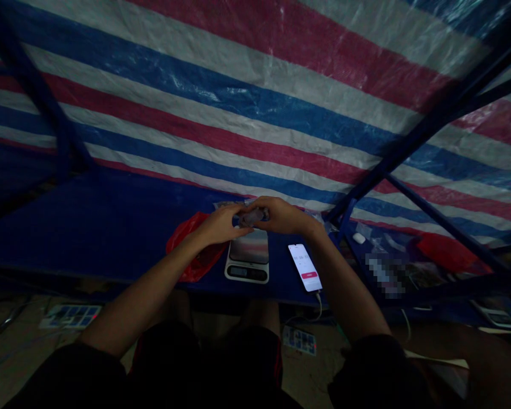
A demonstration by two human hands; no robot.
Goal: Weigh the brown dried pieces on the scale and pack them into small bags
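My left hand (222, 225) and my right hand (279, 215) meet above the back of a small kitchen scale (247, 272). Between them they grip a small clear plastic bag (252, 217); its contents are too dark to make out. Fingers of both hands are closed around its sides. The scale has a shiny metal plate and a dim display at the front. A red plastic bag (189, 271) lies open left of the scale, partly behind my left forearm. More clear plastic (223, 204) shows just behind my hands.
A lit phone (303, 267) with a cable lies right of the scale on the blue table (97, 227). Blue metal bars (409, 142) and a striped tarp (238, 113) stand behind. Farther right are another red bag (453, 253), a small white case (358, 238) and a person's arm (443, 341).
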